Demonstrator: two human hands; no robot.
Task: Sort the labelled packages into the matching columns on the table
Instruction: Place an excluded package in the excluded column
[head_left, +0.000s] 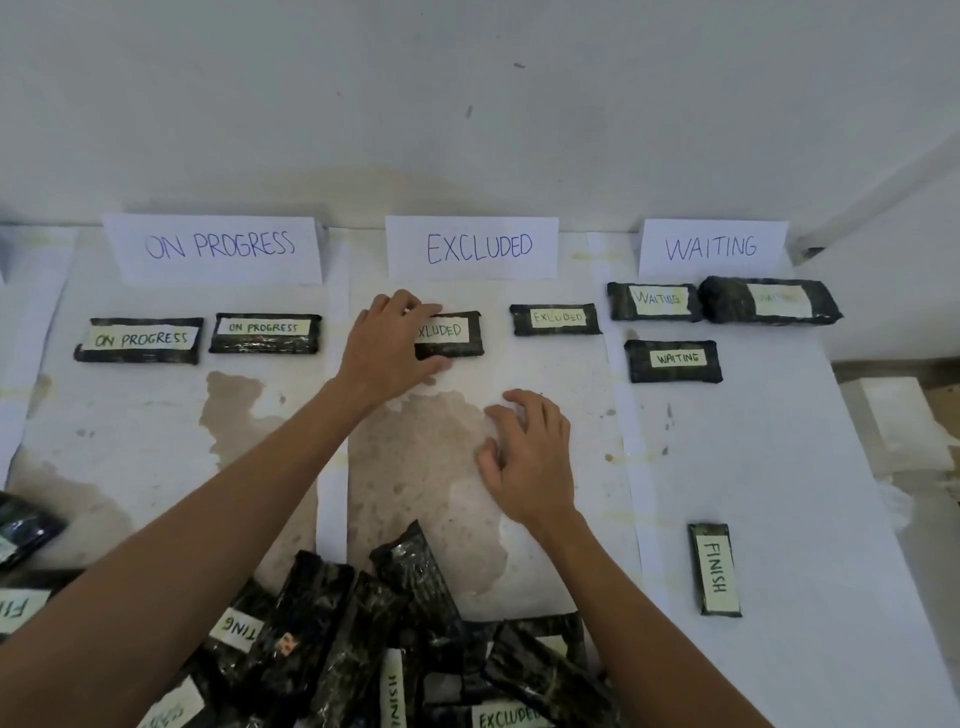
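Seven packages sit sorted on the tabletop (779, 441); the left hand (387, 345) rests clamped on an excluded package (457, 335) in its column, right hand (530, 457) empty, fingers loose; the near pile (395, 649) remains

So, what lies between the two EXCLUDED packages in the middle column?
Nothing: the head view shows bare paper between the left package and the right package.

light: dim, flat, soft shadows | glare: on pkg wrap | edges: wide-angle bend | focus: slightly soft
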